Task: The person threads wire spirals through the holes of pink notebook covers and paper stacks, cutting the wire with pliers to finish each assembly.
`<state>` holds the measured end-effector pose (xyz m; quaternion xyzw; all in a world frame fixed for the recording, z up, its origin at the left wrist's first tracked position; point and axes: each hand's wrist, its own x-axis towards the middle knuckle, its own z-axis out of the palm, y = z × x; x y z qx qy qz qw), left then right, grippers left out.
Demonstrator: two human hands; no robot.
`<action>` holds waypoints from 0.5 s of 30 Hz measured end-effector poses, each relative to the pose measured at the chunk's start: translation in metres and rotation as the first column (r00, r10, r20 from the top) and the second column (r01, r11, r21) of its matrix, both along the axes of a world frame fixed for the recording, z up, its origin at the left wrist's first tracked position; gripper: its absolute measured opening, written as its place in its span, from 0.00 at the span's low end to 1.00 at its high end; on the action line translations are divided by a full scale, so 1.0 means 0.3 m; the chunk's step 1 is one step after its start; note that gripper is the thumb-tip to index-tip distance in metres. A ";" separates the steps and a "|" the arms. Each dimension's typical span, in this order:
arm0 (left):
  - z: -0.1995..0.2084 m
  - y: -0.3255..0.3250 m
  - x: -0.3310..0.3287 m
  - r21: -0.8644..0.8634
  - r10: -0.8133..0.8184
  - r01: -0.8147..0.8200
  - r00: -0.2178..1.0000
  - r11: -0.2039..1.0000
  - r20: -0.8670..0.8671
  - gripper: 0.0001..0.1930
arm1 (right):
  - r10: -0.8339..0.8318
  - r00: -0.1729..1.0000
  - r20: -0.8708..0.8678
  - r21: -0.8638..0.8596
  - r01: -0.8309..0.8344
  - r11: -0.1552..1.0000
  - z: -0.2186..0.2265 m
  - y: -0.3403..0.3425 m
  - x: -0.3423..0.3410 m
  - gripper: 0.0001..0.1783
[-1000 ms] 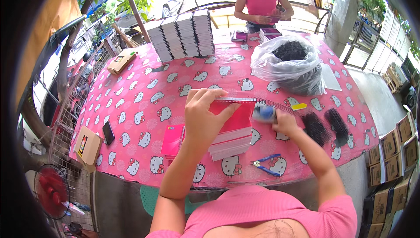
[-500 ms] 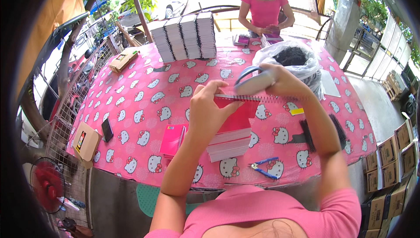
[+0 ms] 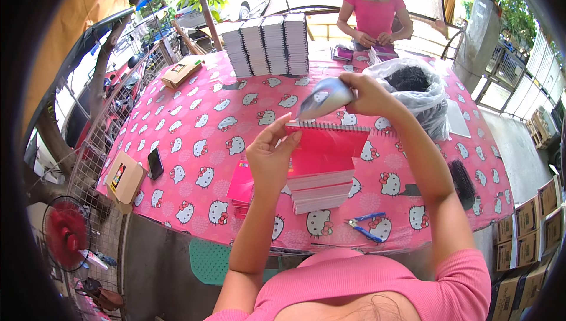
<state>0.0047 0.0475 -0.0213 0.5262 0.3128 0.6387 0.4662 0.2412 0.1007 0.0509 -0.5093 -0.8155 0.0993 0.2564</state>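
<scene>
My left hand [image 3: 271, 152] pinches the left end of a notebook [image 3: 331, 147] with a glossy red-pink cover, its thumb on the near side. A thin dark spiral coil [image 3: 342, 127] runs along the notebook's far edge and sticks out past its right end. My right hand [image 3: 372, 95] is closed on a rounded blue-and-grey handheld tool [image 3: 325, 98], blurred by motion, just above the coil's left part. Whether the tool touches the coil, I cannot tell. Beneath the notebook is a stack of pages [image 3: 321, 194]. Beside my left forearm lie pink notebooks [image 3: 240, 182].
Blue-handled cutters [image 3: 367, 226] lie near the front edge. Black coils [image 3: 461, 184] lie at right; more fill a plastic bag [image 3: 436, 100]. Tall spiral notebook stacks [image 3: 268, 46] stand at the back. A phone [image 3: 155, 163] and cardboard box [image 3: 125, 179] are left. A person [image 3: 374, 17] works opposite.
The tool in my right hand has shifted left and upward along the spine. Less of the coil sticks out at the notebook's right end. The whole view has shifted slightly.
</scene>
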 end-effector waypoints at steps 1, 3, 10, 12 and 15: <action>-0.010 -0.002 -0.012 0.006 -0.013 0.013 1.000 1.000 -0.006 0.20 | 0.166 0.967 -0.193 -0.047 -0.178 0.983 -0.024 -0.001 0.006 0.32; -0.027 -0.014 -0.033 0.011 -0.032 0.032 0.999 0.999 -0.005 0.20 | 0.231 0.925 -0.302 -0.068 -0.262 0.963 -0.064 -0.013 -0.009 0.28; 0.013 -0.008 -0.028 0.029 -0.119 0.118 0.991 0.993 0.060 0.13 | -0.593 0.753 0.284 0.016 0.615 0.789 -0.526 -0.080 0.201 0.21; -0.002 0.026 -0.024 0.136 -0.188 0.179 0.980 0.974 0.063 0.12 | -0.593 0.700 0.398 -0.090 0.673 0.735 -0.702 -0.145 0.231 0.26; 0.090 -0.068 0.016 0.406 0.150 -0.071 0.974 0.911 -0.168 0.10 | -0.599 0.620 0.506 0.043 0.676 0.736 -0.861 -0.324 0.254 0.34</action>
